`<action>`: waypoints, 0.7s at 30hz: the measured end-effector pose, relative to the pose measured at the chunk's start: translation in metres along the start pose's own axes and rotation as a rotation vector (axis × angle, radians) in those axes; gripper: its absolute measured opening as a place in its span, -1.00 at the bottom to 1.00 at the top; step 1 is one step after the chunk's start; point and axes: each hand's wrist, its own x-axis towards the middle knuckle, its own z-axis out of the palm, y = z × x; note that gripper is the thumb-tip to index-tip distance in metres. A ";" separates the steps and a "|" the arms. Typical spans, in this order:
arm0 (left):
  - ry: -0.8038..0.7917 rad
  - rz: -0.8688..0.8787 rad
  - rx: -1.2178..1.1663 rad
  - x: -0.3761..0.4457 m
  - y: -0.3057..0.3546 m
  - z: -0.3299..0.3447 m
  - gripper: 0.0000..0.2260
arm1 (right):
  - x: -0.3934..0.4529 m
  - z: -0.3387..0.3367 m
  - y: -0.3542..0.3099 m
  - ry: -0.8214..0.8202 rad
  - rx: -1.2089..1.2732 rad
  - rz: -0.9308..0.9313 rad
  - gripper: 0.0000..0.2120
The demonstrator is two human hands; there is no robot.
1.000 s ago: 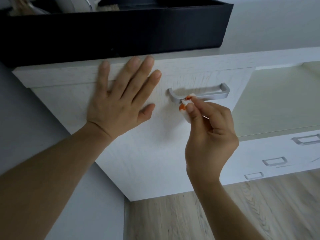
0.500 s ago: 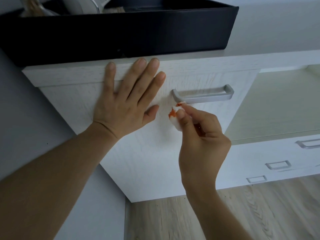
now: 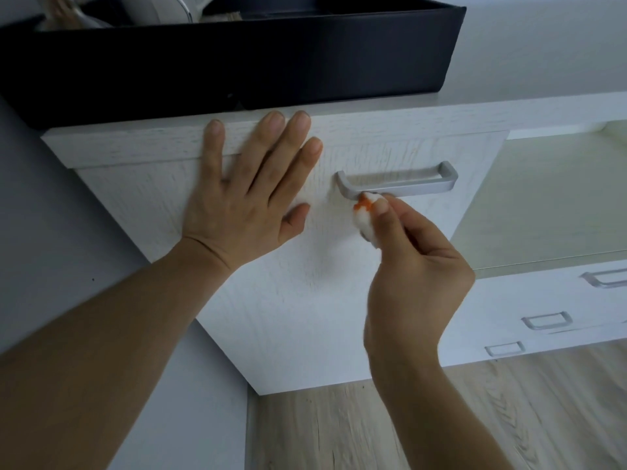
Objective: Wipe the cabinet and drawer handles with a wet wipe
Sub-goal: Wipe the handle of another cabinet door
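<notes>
Right hand: the right hand (image 3: pixel 417 266) is seen right of centre in the frame, its fingers curled round a wadded wet wipe (image 3: pixel 365 215), which is pinched between thumb and fingertips.
Wet wipe: white with orange marks; its tip is pressed against the underside of the handle near that handle's left end.
Handle: the silver bar handle (image 3: pixel 400 186) is mounted on the white cabinet front (image 3: pixel 305 300), centre-right of the frame; its long axis runs left to right across the picture, with most of its length lying to the right of the wipe.
Left hand: the left hand (image 3: pixel 247 195) is laid flat, fingers straight and spread, on the cabinet front at centre-left; nothing is held.
Key relation: the unwiped length is judged to lie rightward from the wipe along the bar, and the right hand is the nearer one.
Other handles: smaller drawer handles (image 3: pixel 546 321) are seen at lower right, well apart from both hands.
Black tray: a black tray (image 3: pixel 237 62) is set on the cabinet top, upper left.
</notes>
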 end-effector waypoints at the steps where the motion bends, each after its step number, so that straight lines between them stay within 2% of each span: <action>1: 0.008 -0.002 -0.002 0.000 0.000 0.000 -0.31 | 0.003 -0.003 -0.002 0.014 0.001 -0.003 -0.96; 13: 0.019 -0.004 0.040 -0.001 0.002 0.002 -0.31 | 0.030 -0.021 -0.015 0.120 0.029 -0.050 -0.98; 21: -0.001 0.011 0.090 -0.003 0.001 0.001 -0.30 | 0.057 -0.030 -0.030 0.157 0.009 -0.096 -0.89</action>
